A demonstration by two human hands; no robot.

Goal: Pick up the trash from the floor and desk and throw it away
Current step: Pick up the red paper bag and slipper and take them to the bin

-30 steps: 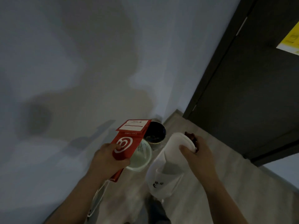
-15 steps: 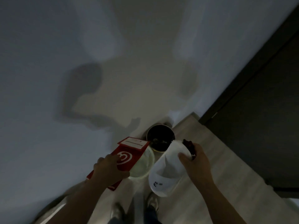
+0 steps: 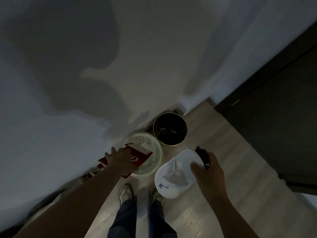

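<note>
Dim corner: wood floor point(image 3: 214, 143), white wall point(image 3: 154, 48), dark door point(image 3: 274, 117). Left hand point(image 3: 120, 160) grips red box point(image 3: 139, 156) over white bin point(image 3: 160, 157); right hand point(image 3: 209, 174) grips white bag point(image 3: 173, 177).

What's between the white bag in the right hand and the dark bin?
In the head view, only a strip of bare wooden floor shows between the white bag and the dark bin.
</note>
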